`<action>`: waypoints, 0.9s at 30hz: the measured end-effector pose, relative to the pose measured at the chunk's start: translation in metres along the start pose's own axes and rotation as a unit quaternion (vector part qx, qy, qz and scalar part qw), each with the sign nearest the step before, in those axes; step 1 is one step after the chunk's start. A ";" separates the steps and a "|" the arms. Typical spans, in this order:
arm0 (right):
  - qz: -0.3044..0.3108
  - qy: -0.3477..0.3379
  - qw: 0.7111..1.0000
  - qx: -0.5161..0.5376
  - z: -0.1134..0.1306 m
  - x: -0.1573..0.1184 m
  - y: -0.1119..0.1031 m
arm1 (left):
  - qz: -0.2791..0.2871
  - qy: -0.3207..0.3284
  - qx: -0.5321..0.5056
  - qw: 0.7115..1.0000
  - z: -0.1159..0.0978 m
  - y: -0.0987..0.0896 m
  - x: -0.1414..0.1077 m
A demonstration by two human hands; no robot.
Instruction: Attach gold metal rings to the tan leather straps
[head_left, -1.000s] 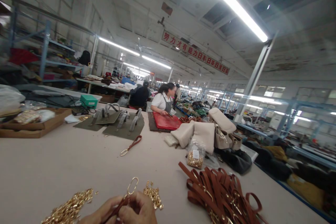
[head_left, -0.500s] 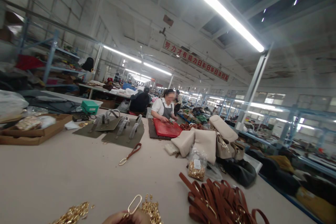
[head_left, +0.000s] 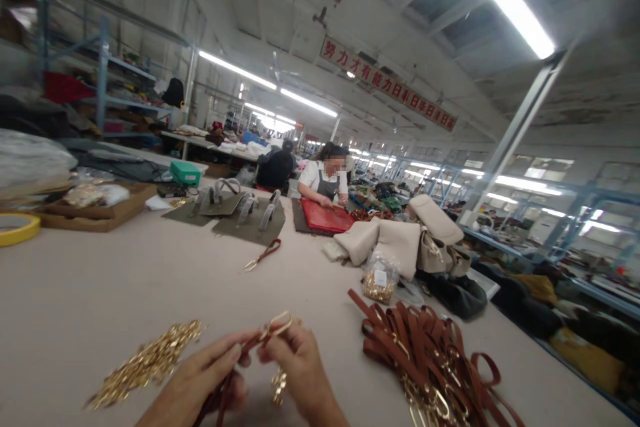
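My left hand [head_left: 197, 373] is closed around a brown leather strap [head_left: 225, 390], whose tail hangs below the fingers. At the strap's upper end is a long gold oval ring [head_left: 283, 321]. The fingers of my right hand [head_left: 303, 363] pinch at this ring, close to my left fingertips; their exact contact is partly hidden. A heap of small gold metal pieces [head_left: 150, 357] lies to the left of my hands. More gold pieces [head_left: 279, 387] show between my hands, partly covered. To the right is a pile of brown straps [head_left: 425, 353] with gold fittings.
A short strap loop [head_left: 265, 253] lies mid-table. Beyond are grey-green panels with handles [head_left: 250, 220], a bag of gold hardware [head_left: 379, 280] and cream bags [head_left: 397, 243]. A cardboard tray [head_left: 95, 213] and yellow tape roll [head_left: 19, 228] are left. A person [head_left: 325, 180] works opposite at a red piece [head_left: 325, 217].
The view has tilted down, bringing both hands and more of the table into sight. The ring, upright before, now slants between my fingers. The person opposite has lowered their head.
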State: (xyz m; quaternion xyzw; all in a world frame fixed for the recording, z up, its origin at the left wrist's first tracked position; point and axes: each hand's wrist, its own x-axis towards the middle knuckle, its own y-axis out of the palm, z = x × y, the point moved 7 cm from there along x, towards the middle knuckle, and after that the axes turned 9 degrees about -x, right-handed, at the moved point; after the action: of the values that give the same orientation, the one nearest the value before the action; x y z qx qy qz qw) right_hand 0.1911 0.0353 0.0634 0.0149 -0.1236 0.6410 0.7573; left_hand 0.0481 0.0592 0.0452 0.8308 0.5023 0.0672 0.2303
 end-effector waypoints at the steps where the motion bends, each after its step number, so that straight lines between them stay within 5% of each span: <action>1: -0.020 0.007 0.998 -0.062 0.003 0.000 -0.012 | 0.006 0.012 0.009 1.000 -0.008 0.002 -0.003; 3: -0.050 0.030 0.983 -0.172 0.000 0.002 -0.034 | -0.006 0.036 -0.004 0.999 -0.021 -0.001 -0.005; 8: 0.018 0.062 0.955 -0.290 -0.022 0.000 -0.050 | -0.033 -0.010 -0.041 0.999 -0.010 -0.016 0.008; 13: 0.101 0.028 0.893 -0.437 -0.015 -0.014 -0.032 | -0.020 -0.037 -0.027 0.999 0.003 -0.019 0.010; 21: 0.096 -0.017 0.766 -0.635 -0.002 -0.020 0.004 | -0.031 -0.024 0.135 0.990 -0.008 -0.014 0.004; 25: 0.079 -0.028 0.699 -0.710 -0.023 -0.014 0.008 | -0.011 -0.044 0.144 0.989 0.010 -0.021 0.016; 27: 0.062 -0.022 0.705 -0.706 -0.044 -0.011 0.008 | -0.021 -0.047 0.104 0.993 0.023 -0.028 0.024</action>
State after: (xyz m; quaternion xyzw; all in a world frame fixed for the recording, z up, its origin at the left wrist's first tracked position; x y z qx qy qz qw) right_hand 0.1892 0.0341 0.0178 -0.5179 -0.5573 0.4115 0.5019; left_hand 0.0453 0.0838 0.0092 0.8417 0.5126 -0.0292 0.1674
